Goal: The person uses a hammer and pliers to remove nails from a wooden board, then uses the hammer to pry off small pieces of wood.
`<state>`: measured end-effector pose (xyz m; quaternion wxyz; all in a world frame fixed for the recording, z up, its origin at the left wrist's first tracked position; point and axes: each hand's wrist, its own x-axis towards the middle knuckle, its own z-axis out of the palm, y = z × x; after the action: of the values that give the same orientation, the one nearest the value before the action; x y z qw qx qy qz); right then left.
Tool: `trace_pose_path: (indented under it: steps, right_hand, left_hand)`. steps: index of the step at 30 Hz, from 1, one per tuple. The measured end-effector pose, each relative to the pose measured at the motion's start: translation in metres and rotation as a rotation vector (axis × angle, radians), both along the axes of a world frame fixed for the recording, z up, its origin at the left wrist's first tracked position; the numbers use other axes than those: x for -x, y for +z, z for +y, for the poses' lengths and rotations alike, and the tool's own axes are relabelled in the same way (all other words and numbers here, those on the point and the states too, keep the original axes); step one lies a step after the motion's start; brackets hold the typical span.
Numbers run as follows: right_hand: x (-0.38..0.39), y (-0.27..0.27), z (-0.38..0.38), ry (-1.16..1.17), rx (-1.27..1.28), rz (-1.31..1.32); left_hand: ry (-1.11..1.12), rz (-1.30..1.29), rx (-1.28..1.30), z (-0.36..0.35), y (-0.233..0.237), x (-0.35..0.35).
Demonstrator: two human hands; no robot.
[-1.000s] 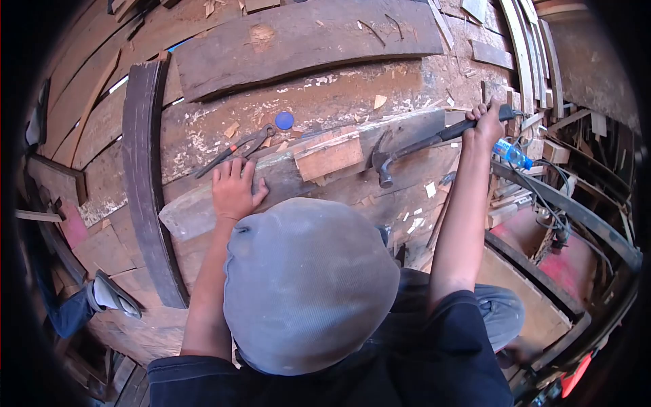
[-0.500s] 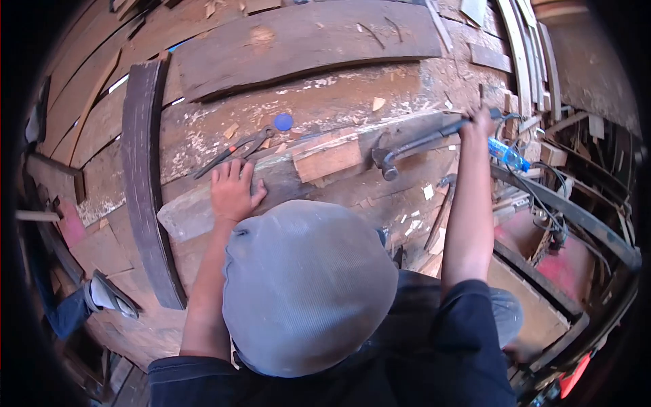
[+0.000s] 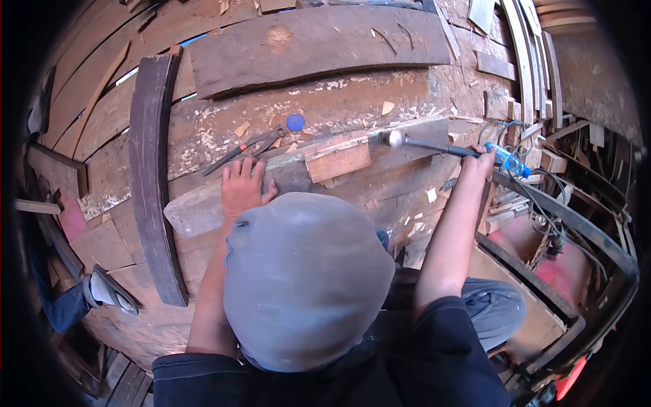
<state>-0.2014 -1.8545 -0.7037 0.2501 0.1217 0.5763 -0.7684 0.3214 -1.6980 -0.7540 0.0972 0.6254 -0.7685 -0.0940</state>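
Observation:
My left hand [image 3: 243, 186] lies with its fingers spread on a long weathered wooden beam [image 3: 193, 211]. My right hand [image 3: 480, 163] is closed round the handle of a hammer [image 3: 430, 145], whose head overlaps the beam's right part in this view. Between the hands, a lighter reddish wood piece [image 3: 339, 163] sits against the beam's near side. Just beyond my left fingers are pincers [image 3: 245, 146] with dark, orange-marked handles. A round blue lid [image 3: 295, 122] lies beside the pincers' jaws. My cap hides part of the area below the beam.
A wide thick plank [image 3: 319, 44] with bent nails on it lies at the back. One dark board [image 3: 152, 176] runs lengthwise on the left. A blue plastic bottle [image 3: 510, 161] and cables are at the right. Wood chips are scattered about, and another person's foot [image 3: 110, 293] shows lower left.
My right hand has come down and nearer, and the hammer has swung so its head sits higher, over the beam right of the reddish piece. My left hand stays on the beam.

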Motion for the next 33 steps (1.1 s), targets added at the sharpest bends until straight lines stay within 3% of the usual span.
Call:
trace_pose_path:
  steps: [3, 6, 10, 18, 21, 24, 31, 33]
  right_hand:
    - [-0.038, 0.021, -0.001, -0.216, -0.07, 0.132]
    - [-0.046, 0.031, 0.017, -0.232, 0.065, 0.273]
    - [-0.036, 0.026, 0.063, -0.063, 0.33, 0.126]
    - [-0.06, 0.02, 0.083, -0.153, 0.403, 0.16]
    - [-0.069, 0.015, 0.092, -0.226, 0.327, 0.189]
    - [-0.062, 0.005, 0.107, -0.14, 0.444, 0.136]
    - [-0.06, 0.024, 0.106, -0.121, 0.333, 0.204]
    - [-0.071, 0.038, 0.097, -0.111, 0.261, 0.345]
  left_hand:
    - [-0.005, -0.007, -0.023, 0.001, 0.0, 0.0]
    - [0.002, -0.013, -0.045, 0.001, 0.003, 0.001]
    - [0.026, -0.006, -0.046, 0.001, 0.003, 0.004]
    - [0.011, -0.034, -0.028, 0.002, 0.003, 0.005]
    - [-0.005, -0.065, -0.033, 0.003, -0.002, 0.006]
    - [-0.011, -0.123, -0.062, 0.004, -0.01, 0.004]
    - [-0.029, -0.167, -0.185, 0.004, -0.003, 0.006]
    - [-0.025, -0.168, -0.159, 0.005, -0.003, 0.005]
